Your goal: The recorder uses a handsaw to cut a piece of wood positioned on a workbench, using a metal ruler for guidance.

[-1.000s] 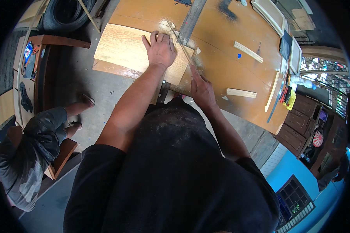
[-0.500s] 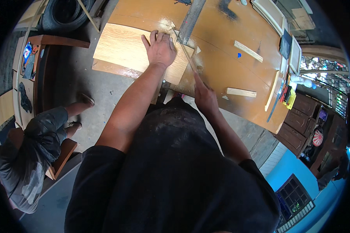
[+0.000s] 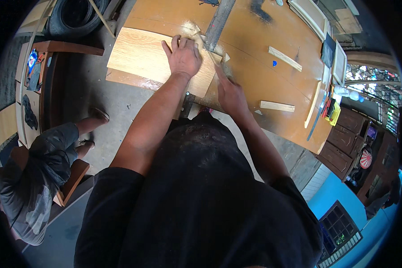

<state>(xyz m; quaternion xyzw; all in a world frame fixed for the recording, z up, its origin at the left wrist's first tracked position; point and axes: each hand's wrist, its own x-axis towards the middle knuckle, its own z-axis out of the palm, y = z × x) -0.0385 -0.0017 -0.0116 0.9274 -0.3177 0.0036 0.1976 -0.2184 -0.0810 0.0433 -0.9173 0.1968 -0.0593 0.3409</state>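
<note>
A pale wood-grain board point(image 3: 136, 48) lies over the near left edge of the orange-brown work table point(image 3: 250, 58). My left hand point(image 3: 184, 58) presses flat on the board, fingers spread. To its right, my right hand point(image 3: 232, 96) is closed around a thin, long tool, apparently a handsaw point(image 3: 213, 58) seen edge-on and blurred. The handle is hidden in the fist, with the index finger stretched along it. The blade lies across the board's right-hand corner. Sawdust point(image 3: 190, 29) is scattered beyond the board, and a small triangular offcut point(image 3: 227, 57) lies beside it.
Wood strips point(image 3: 285, 59) and a small blue object point(image 3: 274, 64) lie on the table's right half. Tools and a yellow item point(image 3: 332, 114) line its right edge. At left, another person point(image 3: 40, 165) sits near a dark wooden furniture piece point(image 3: 71, 47); tyres point(image 3: 60, 22) stand behind.
My right hand has drawn slightly left, and the saw blade has shifted and blurred. My left hand stays almost in place on the board.
</note>
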